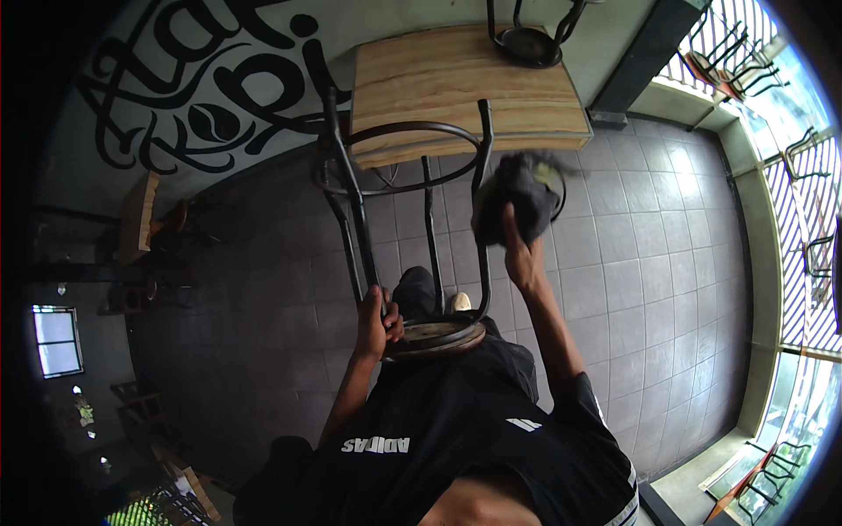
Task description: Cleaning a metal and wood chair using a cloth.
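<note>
A metal-legged stool (438, 337) with a round wooden seat is held tipped over, its seat close against my body and its dark legs and ring pointing away from me. My left hand (375, 324) is closed around one leg, just by the seat. In my right hand (523, 259) is a bunched dark grey cloth (519, 203) with greenish patches, partly smeared by motion. The cloth is beside the stool's right leg; whether it touches the leg I cannot tell.
Beyond the stool stands a wood-topped table (456, 74), with another stool (529, 46) upturned on it. Grey tiles (649, 254) cover the floor. Black lettering (219, 88) marks the left wall. More upturned stools (735, 70) stand along the windows at right.
</note>
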A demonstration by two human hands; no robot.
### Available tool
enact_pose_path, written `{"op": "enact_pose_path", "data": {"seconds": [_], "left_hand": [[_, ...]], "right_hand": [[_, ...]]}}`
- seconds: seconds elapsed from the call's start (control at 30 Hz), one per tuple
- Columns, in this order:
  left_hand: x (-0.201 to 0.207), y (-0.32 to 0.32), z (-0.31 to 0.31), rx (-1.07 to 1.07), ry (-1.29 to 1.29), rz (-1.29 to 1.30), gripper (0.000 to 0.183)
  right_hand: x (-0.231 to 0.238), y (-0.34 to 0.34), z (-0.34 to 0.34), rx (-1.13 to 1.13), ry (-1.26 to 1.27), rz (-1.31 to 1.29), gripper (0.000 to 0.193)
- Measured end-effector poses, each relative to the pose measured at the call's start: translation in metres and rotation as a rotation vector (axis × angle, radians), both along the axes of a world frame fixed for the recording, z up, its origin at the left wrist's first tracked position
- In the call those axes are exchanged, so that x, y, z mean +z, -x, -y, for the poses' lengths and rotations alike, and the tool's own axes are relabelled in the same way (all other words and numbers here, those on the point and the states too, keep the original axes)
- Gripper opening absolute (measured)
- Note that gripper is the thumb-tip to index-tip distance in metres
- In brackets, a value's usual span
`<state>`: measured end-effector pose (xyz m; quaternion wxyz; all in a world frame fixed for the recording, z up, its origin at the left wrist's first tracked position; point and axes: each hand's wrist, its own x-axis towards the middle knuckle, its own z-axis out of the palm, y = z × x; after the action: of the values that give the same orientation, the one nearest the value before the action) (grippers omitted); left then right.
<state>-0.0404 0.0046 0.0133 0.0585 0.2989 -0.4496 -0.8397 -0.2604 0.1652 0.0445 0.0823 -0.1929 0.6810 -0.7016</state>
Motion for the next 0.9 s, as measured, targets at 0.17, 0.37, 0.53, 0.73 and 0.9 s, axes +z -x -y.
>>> {"op": "enact_pose_path", "data": {"seconds": [0.17, 0.37, 0.53, 0.73, 0.9], "left_hand": [[0.003, 0.006, -0.002, -0.031, 0.031, -0.01, 0.039], [-0.005, -0.005, 0.001, 0.024, -0.001, -0.056, 0.037], [0.0, -0.003, -0.002, 0.016, -0.009, -0.071, 0.039], [0.0, -0.004, -0.002, -0.014, -0.012, -0.061, 0.042], [0.0, 0.0, 0.002, -0.025, -0.053, -0.075, 0.04]], "right_hand": [[0.043, 0.056, 0.104, 0.027, -0.354, -0.996, 0.043], [0.031, 0.048, 0.161, 0.345, -0.69, -1.042, 0.051], [0.037, 0.077, 0.193, 0.338, -0.437, -0.833, 0.035], [0.035, 0.083, 0.199, 0.396, -0.593, -1.0, 0.049], [0.046, 0.045, 0.22, 0.341, -0.755, -1.094, 0.053]]}}
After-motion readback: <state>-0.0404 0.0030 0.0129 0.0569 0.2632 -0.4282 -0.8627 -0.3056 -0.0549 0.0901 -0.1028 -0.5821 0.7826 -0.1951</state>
